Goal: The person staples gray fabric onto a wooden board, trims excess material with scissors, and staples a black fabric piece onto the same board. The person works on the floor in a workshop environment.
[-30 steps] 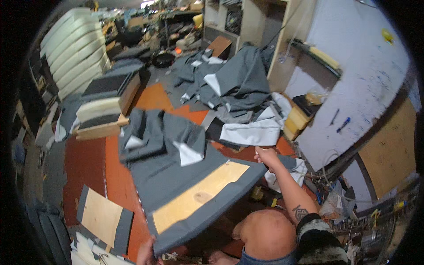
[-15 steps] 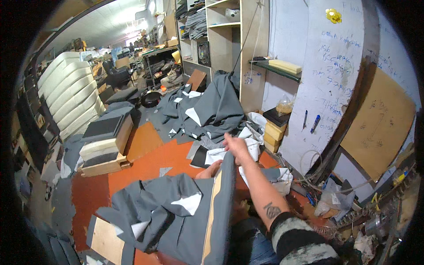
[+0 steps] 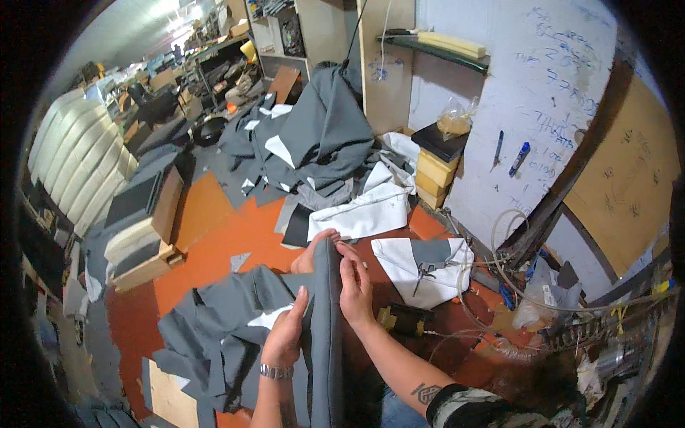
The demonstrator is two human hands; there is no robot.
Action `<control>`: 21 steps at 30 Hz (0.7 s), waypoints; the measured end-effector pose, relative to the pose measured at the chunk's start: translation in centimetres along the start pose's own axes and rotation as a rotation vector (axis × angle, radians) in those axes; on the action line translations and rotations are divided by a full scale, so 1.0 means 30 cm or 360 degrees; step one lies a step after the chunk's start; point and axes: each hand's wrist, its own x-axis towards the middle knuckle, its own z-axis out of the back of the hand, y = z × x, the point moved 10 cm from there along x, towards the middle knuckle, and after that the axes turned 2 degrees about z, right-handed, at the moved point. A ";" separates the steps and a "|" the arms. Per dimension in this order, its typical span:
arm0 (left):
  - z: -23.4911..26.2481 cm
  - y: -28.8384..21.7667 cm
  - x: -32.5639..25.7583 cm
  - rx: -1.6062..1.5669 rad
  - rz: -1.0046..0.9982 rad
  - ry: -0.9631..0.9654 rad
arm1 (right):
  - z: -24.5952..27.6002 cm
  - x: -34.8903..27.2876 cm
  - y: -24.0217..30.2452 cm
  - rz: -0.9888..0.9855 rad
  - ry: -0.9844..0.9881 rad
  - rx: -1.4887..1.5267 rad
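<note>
An upright, narrow panel covered in grey fabric [image 3: 326,335] stands on edge in front of me, its long side running away from me. My right hand [image 3: 354,285] lies along its right side near the far end, fingers stretched out. My left hand [image 3: 283,339], with a metal watch on the wrist, is at the left side, thumb raised and palm toward the panel; its other fingers are partly hidden. Loose grey fabric with white patches [image 3: 221,335] hangs in folds to the left. What seems to be a bare foot [image 3: 307,258] shows beyond the panel.
An air staple gun [image 3: 427,269] with a hose rests on white-and-grey cloth at right. A large heap of grey fabric [image 3: 321,121] lies beyond, near yellow foam blocks [image 3: 435,171]. A wooden-framed padded piece [image 3: 146,210] and stacked white cushions [image 3: 78,153] stand at left.
My right hand has drawn back from beyond the far end to the panel's right side. My left hand has come into view on its left. The view has shifted, revealing the staple gun.
</note>
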 end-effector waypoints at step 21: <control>0.025 -0.024 0.061 0.0698 -0.0985 -0.0548 | -0.019 -0.312 -0.194 -0.1122 0.0082 0.0367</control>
